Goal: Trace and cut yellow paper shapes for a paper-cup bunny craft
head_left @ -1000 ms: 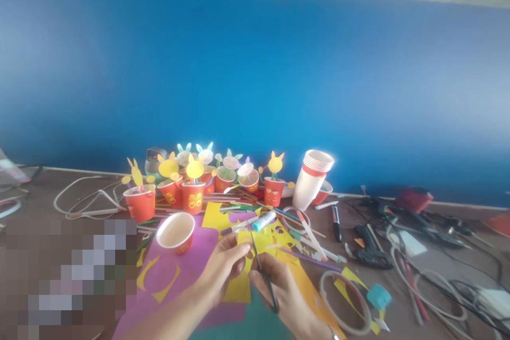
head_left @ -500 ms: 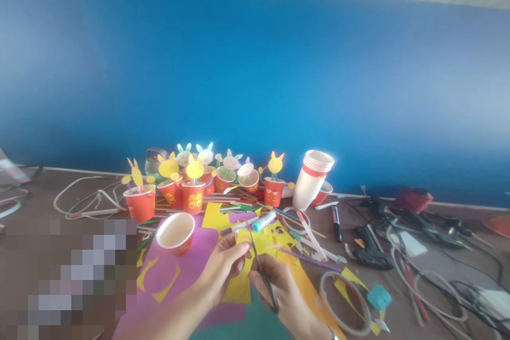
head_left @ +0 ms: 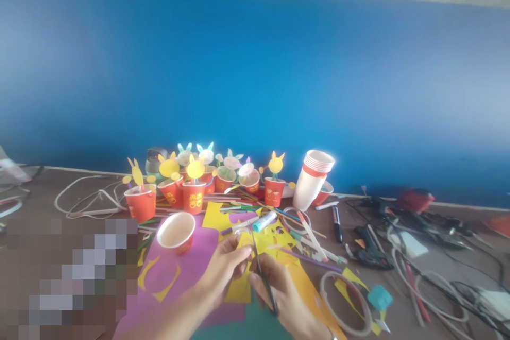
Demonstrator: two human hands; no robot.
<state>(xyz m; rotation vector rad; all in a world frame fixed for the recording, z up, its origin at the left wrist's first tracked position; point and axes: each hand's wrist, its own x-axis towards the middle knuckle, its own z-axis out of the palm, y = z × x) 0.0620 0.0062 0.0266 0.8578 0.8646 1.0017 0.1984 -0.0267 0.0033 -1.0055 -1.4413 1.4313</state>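
Note:
My right hand (head_left: 283, 297) is wrapped round the handles of black scissors (head_left: 263, 273), blades pointing away from me. Just to its left my left hand (head_left: 223, 271) pinches a piece of yellow paper (head_left: 239, 289) at the blades. Both hands hover over a purple sheet (head_left: 179, 276) and an orange sheet (head_left: 308, 292) near the table's front edge. A single red paper cup (head_left: 176, 232) with a white inside stands left of my left hand.
Several red cups with paper bunny toppers (head_left: 195, 183) line the blue wall. A stack of paper cups (head_left: 313, 178), a glue stick (head_left: 264, 221), pens, straws, tape rings (head_left: 346, 303), a black glue gun (head_left: 368, 247) and tangled cables (head_left: 434, 276) crowd the right side. White cables (head_left: 85, 196) lie at left.
Almost nothing: my hands shift very slightly, the left fingers closing a touch nearer the scissor blades on the yellow paper.

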